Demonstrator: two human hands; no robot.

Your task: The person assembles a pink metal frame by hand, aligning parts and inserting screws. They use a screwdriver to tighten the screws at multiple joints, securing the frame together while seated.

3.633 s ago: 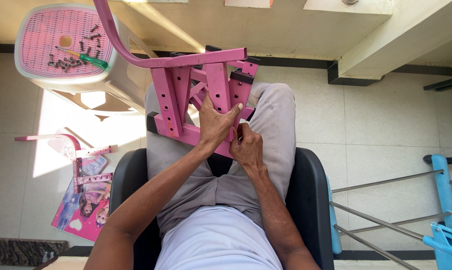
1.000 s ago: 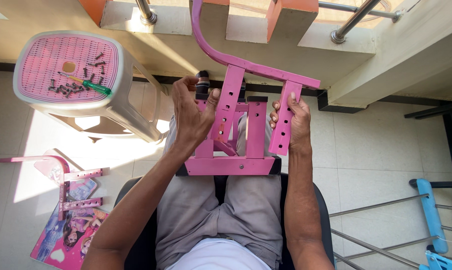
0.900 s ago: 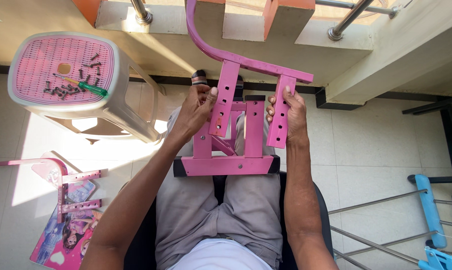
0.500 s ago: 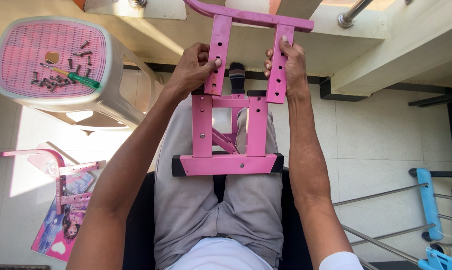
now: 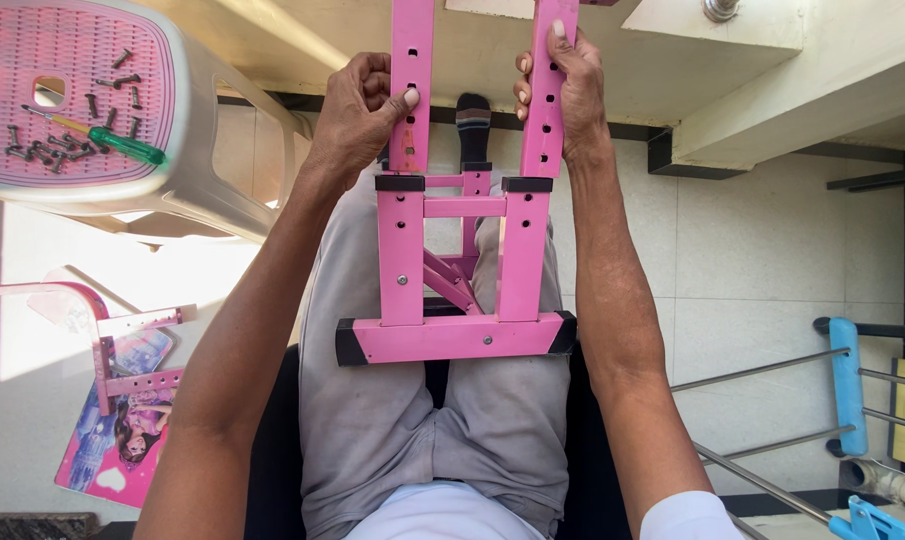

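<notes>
Pink metal frame (image 5: 457, 260) now sits higher and closer than half a second ago, its base on the lap. Left hand (image 5: 357, 110) and right hand (image 5: 562, 85) each wrap a square, hole-punched upright. Black plastic end caps; smooth painted tube.

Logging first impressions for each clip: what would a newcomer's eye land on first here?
The bright pink metal frame at centre, standing on the seated person's lap, with the left hand and right hand each closed on one of its perforated uprights. Next, at upper left, the pink-topped plastic stool carrying loose screws and a green-handled screwdriver.
</notes>
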